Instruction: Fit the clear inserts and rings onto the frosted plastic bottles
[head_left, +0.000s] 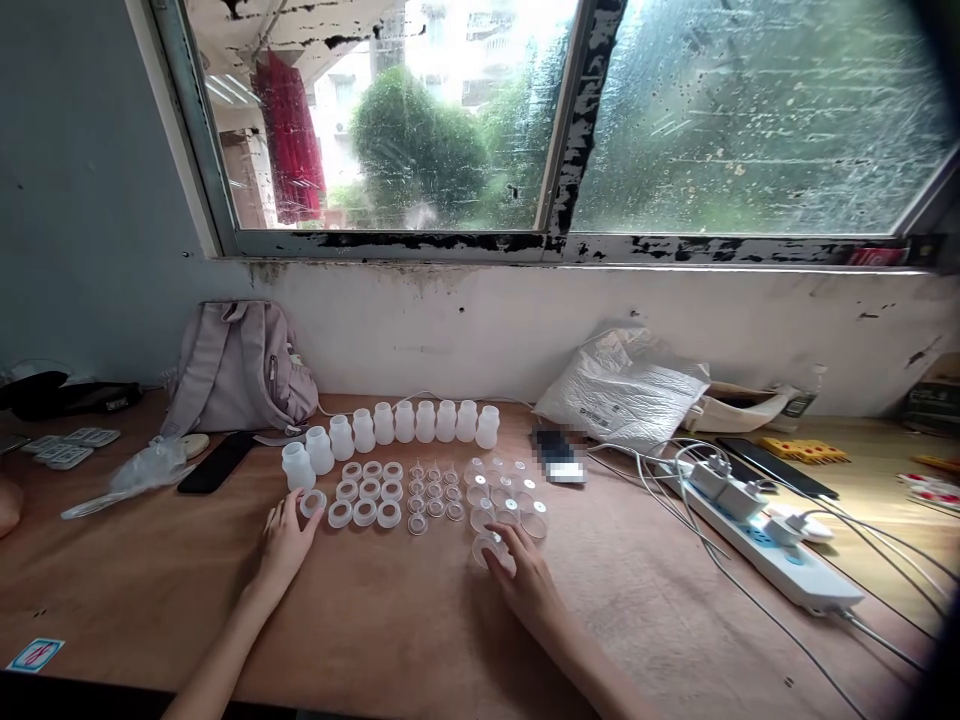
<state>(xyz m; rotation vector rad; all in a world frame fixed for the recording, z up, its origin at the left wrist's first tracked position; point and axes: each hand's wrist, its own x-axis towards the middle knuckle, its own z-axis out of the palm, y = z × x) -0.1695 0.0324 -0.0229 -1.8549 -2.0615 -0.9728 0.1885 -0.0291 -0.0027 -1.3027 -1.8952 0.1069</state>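
Small translucent plastic parts are laid out in rows on the brown table (420, 640). A curved row of several white bottles (405, 422) stands at the back. In front of it lie white rings (365, 492), tiny clear valves (434, 496) and clear round lids (510, 495). My left hand (287, 540) rests flat by the left end, its fingertips touching a ring (313, 503). My right hand (523, 572) lies to the right, fingers on a clear round lid (486, 549) at the front of that group.
A grey backpack (240, 365) leans on the wall at the back left, with a black phone (216, 463) and a plastic bag (142, 470) beside it. At right are a white bag (622, 385), a power strip (765, 545) with cables and a second phone (559, 455).
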